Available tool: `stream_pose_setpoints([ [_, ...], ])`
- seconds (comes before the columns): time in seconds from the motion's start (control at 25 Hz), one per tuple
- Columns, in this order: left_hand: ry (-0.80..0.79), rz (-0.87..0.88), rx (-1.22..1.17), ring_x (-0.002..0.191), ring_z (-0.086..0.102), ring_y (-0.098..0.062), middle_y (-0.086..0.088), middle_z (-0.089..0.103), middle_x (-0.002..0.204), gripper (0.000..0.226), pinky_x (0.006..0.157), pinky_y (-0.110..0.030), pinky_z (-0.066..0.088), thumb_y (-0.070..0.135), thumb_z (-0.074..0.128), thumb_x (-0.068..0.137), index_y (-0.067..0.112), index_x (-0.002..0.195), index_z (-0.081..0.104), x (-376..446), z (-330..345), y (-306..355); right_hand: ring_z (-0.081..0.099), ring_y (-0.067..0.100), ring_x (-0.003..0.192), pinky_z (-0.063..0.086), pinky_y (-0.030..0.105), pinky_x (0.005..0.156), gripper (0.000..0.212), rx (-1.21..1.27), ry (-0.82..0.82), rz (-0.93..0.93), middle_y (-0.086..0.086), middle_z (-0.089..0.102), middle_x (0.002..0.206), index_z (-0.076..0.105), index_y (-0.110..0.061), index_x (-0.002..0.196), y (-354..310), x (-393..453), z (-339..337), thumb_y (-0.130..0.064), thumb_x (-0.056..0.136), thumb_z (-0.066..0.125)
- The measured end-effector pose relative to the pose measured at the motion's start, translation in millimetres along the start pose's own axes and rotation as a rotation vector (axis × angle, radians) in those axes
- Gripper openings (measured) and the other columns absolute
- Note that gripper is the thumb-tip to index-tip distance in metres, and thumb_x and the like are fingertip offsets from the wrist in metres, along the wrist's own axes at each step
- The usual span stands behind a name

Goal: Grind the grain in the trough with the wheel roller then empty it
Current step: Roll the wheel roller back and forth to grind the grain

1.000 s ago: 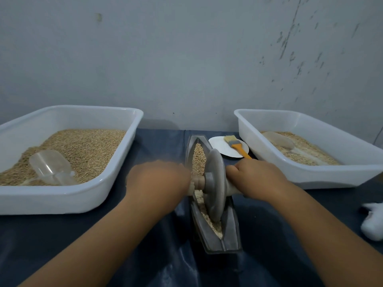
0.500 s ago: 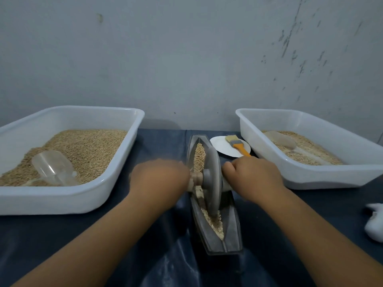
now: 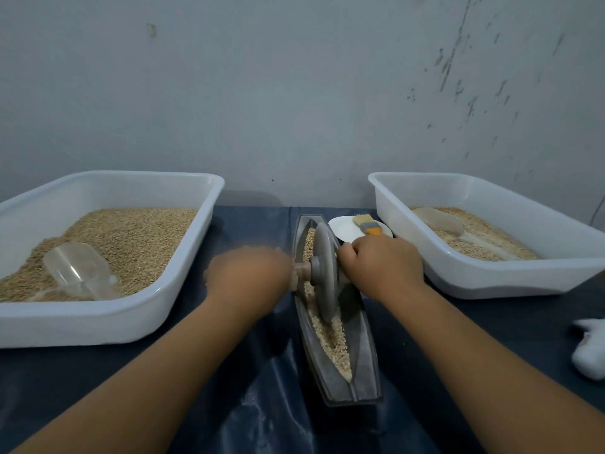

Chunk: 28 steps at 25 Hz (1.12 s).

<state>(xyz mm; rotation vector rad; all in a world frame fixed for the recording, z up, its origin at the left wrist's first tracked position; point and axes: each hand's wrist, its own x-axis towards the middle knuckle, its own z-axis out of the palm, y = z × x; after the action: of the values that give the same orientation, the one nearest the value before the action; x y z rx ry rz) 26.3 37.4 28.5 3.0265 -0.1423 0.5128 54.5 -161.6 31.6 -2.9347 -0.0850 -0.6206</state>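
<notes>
The wheel roller (image 3: 324, 271) has rolled toward the trough's (image 3: 366, 365) far end; left hand (image 3: 248, 276) and right hand (image 3: 383, 267) grip its axle, crushed grain (image 3: 334, 339) left behind, grinding unfinished.

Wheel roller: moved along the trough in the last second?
Yes. The wheel roller has rolled away from the person, toward the far tip of the trough by the white plate.

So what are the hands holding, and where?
The wheel roller: each hand grips one end of its axle handle, left hand and right hand, with the wheel between them.
</notes>
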Motion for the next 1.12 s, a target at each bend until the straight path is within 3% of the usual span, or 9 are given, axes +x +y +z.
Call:
stream_pose_setpoints([
  [0.12,0.202,0.129,-0.011,0.036,0.037,-0.018,0.006,0.037,0.045,0.038,0.039,-0.026,0.036,0.033,0.043,0.089,0.017,0.055,0.048,-33.8,2.7,0.6,0.039,0.013,0.041,0.026,0.024,0.046,0.048,0.008,0.139,-0.109,-0.002,0.04,0.044,0.039,-0.023,0.048,7.5,-38.8,-6.5,-0.045,0.088,0.023],
  [0.2,0.256,0.112,-0.06,0.035,0.035,-0.015,0.006,0.034,0.042,0.045,0.038,-0.026,0.036,0.04,0.028,0.09,0.022,0.05,0.041,-37.8,5.9,-0.6,0.035,0.01,0.036,0.025,0.022,0.044,0.051,0.038,0.176,-0.122,-0.004,0.035,0.039,0.038,-0.024,0.046,13.3,-50.7,-8.5,-0.047,0.089,0.022],
  [0.32,0.186,0.065,0.1,0.05,0.045,-0.017,0.006,0.045,0.057,0.045,0.052,-0.028,0.041,0.039,0.018,0.093,0.019,0.067,0.049,-11.1,6.1,2.9,0.042,0.015,0.046,0.031,0.025,0.048,0.052,0.025,0.08,-0.036,-0.002,0.045,0.048,0.045,-0.021,0.049,11.6,-27.0,2.0,-0.044,0.091,0.023],
  [0.44,0.085,0.141,0.184,0.069,0.049,-0.025,-0.006,0.056,0.085,0.02,0.061,-0.034,0.047,0.016,0.035,0.096,0.011,0.109,0.049,17.3,3.4,6.6,0.055,0.028,0.07,0.048,0.034,0.066,0.045,0.074,-0.06,0.081,0.005,0.057,0.071,0.047,-0.02,0.057,2.5,14.3,7.6,-0.037,0.095,0.03],
  [0.52,0.043,0.115,0.16,0.069,0.046,-0.026,-0.007,0.055,0.087,0.025,0.065,-0.036,0.05,0.012,0.034,0.096,0.009,0.115,0.049,20.4,2.3,6.5,0.056,0.03,0.074,0.052,0.038,0.073,0.044,0.085,-0.055,0.089,0.005,0.058,0.073,0.047,-0.02,0.057,0.5,18.5,7.0,-0.036,0.095,0.031],
  [0.68,0.205,0.05,0.115,0.044,0.032,-0.013,0.008,0.04,0.054,0.043,0.049,-0.026,0.028,0.036,0.02,0.093,0.021,0.063,0.047,-15.0,2.4,8.8,0.05,0.021,0.051,0.049,0.035,0.056,0.049,0.097,0.096,-0.019,-0.001,0.05,0.052,0.048,-0.02,0.054,8.7,-29.2,3.9,-0.042,0.092,0.026],
  [0.8,0.281,0.077,-0.029,0.035,0.031,-0.011,0.008,0.033,0.042,0.046,0.042,-0.024,0.026,0.04,0.024,0.09,0.023,0.05,0.039,-35.8,-1.3,7.9,0.039,0.012,0.039,0.04,0.027,0.048,0.048,0.07,0.267,-0.126,-0.005,0.037,0.043,0.042,-0.024,0.051,14.5,-57.2,-1.2,-0.044,0.091,0.026],
  [0.96,0.176,0.096,0.177,0.05,0.037,-0.016,0.007,0.038,0.059,0.046,0.049,-0.027,0.027,0.031,0.007,0.091,0.016,0.076,0.049,-5.7,8.0,9.7,0.054,0.021,0.056,0.051,0.035,0.062,0.051,0.047,0.106,-0.02,-0.001,0.055,0.057,0.049,-0.021,0.056,7.9,-25.6,5.6,-0.042,0.096,0.026],
  [1.12,0.079,0.096,0.14,0.067,0.048,-0.022,0.002,0.043,0.07,0.027,0.059,-0.032,0.041,0.019,0.027,0.099,0.012,0.102,0.053,15.3,1.6,11.3,0.055,0.024,0.067,0.05,0.034,0.067,0.048,0.08,0.014,0.039,0.002,0.057,0.066,0.043,-0.024,0.054,0.5,3.9,5.4,-0.036,0.098,0.031],
])
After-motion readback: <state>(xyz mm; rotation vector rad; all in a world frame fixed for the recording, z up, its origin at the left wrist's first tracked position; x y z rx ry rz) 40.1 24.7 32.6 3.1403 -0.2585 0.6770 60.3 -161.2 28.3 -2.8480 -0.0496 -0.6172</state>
